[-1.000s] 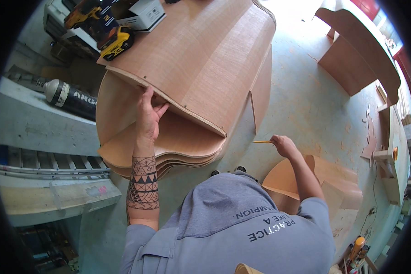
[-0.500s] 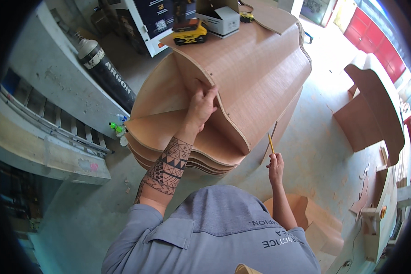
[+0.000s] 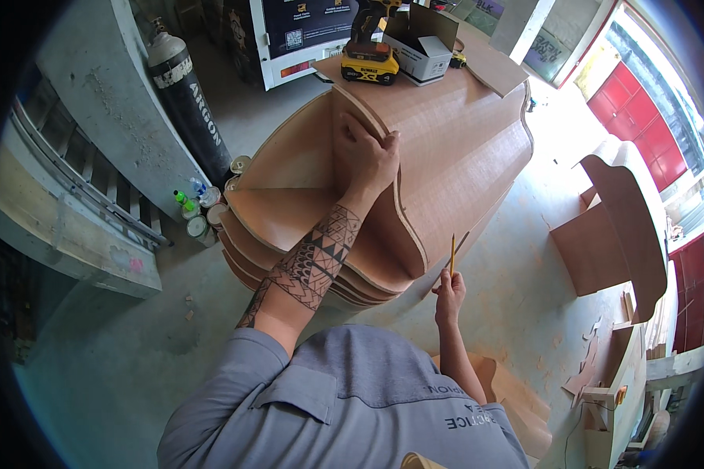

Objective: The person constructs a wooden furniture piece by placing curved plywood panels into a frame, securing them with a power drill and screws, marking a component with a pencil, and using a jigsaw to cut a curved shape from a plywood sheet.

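A curved plywood panel forms the top of a large wavy-edged wooden piece in front of me. My left hand is closed around its near left edge, with some fingers tucked beneath, partly out of sight. Below that edge, several curved plywood layers fan out to the left. In my right hand a yellow pencil points upward, held between thumb and fingers. This hand is beside the piece's near right corner, apart from the panel.
A cordless drill and an open white box rest on the panel's far end. A dark gas cylinder and several cans stand at left. Another curved plywood piece is on the right, near a workbench.
My left hand has slid farther up along the panel's edge. The pencil now stands more upright in my right hand. The whole view has shifted a little.
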Demonstrator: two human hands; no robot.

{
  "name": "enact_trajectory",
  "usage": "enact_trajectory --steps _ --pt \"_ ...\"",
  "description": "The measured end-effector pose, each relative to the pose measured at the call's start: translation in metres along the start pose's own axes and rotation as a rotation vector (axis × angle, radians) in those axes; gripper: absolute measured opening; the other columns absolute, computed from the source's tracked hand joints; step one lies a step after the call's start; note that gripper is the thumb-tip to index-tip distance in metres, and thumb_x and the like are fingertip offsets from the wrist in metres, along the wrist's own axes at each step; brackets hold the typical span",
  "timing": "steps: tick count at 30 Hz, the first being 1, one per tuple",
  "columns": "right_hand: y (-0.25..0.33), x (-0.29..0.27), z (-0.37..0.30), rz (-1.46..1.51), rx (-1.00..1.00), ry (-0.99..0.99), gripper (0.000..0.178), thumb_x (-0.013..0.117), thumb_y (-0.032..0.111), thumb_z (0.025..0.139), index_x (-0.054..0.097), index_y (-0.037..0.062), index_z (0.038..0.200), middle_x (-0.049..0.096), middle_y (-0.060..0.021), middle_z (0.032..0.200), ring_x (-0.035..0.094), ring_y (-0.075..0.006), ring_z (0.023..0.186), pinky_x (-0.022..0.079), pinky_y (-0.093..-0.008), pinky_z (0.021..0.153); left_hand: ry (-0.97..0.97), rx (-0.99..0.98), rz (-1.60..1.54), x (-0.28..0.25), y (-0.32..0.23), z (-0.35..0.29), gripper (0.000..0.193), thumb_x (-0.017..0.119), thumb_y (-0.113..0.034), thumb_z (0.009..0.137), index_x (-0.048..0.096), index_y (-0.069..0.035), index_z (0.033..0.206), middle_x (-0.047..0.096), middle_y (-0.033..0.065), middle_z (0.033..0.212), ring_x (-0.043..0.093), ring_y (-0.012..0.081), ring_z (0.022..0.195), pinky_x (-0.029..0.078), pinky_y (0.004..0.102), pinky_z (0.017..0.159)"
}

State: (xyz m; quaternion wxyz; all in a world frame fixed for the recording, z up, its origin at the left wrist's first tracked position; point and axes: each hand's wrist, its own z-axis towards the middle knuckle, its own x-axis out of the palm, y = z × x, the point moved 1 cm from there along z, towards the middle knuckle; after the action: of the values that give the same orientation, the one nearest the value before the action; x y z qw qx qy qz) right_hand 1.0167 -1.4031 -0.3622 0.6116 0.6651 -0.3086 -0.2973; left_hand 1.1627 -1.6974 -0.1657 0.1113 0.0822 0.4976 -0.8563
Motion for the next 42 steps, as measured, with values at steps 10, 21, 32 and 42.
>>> enact_trajectory --steps 10,21,32,42 --pt "-0.016 0.007 -0.026 0.366 0.621 0.072 0.041 0.067 0.045 0.107 0.058 0.0075 0.121 0.064 -0.0053 0.088 0.069 -0.0227 0.07 0.063 -0.0416 0.075 0.108 -0.142 -0.166 -0.084 -0.009 -0.031 0.071 0.05 -0.014 0.102 0.022 0.028 0.153 0.028 0.0502 0.158 0.029 0.0574 0.153 0.022 0.0538 0.132" --pt "0.07 0.016 -0.028 0.087 0.215 0.262 0.052 0.08 0.045 0.1 0.055 0.0026 0.117 0.056 -0.0037 0.105 0.059 -0.0146 0.106 0.049 -0.0346 0.104 -0.404 0.063 -0.423 -0.275 -0.125 -0.086 0.064 0.066 -0.022 0.099 0.05 0.006 0.154 0.054 0.0294 0.151 0.059 0.0433 0.132 0.051 0.0569 0.111" --pt "0.187 -0.057 0.07 0.429 -0.262 0.535 0.044 0.081 0.025 0.1 0.042 0.0126 0.113 0.048 -0.0206 0.157 0.051 -0.0301 0.145 0.038 -0.0474 0.124 -0.673 0.944 0.341 -0.398 -0.058 -0.09 0.047 0.019 -0.031 0.122 0.055 -0.003 0.135 0.054 0.003 0.105 0.049 0.0176 0.089 0.046 0.034 0.085" --pt "0.084 -0.307 0.159 0.745 0.182 -0.128 0.037 0.077 0.041 0.103 0.053 0.0128 0.109 0.067 -0.0025 0.107 0.065 -0.0103 0.098 0.056 -0.0304 0.087 0.361 -0.236 -0.98 0.213 -0.171 -0.12 0.064 0.062 -0.03 0.095 0.051 -0.005 0.153 0.059 0.0137 0.146 0.059 0.0318 0.134 0.049 0.0481 0.114"
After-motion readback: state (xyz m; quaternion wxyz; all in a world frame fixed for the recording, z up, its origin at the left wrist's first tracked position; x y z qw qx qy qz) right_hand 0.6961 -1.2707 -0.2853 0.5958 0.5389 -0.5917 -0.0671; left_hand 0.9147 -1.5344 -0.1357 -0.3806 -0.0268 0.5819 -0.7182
